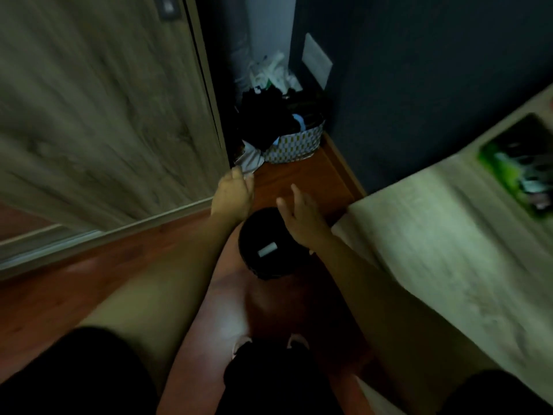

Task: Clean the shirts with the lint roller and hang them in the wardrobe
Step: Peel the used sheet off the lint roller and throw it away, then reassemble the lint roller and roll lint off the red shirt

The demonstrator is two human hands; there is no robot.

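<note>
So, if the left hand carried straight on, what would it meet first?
Probably the pale cloth lying beside the patterned basket, just beyond the left hand; depth is unclear.

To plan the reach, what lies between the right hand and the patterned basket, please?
Between right hand and basket, only bare wooden floor, head view.

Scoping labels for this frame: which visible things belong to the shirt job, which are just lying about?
Job: wardrobe door; patterned basket; dark clothes in it; left hand; right hand.
Lying about: black round object; white bags; bed; green item, too blurred to identify.
</note>
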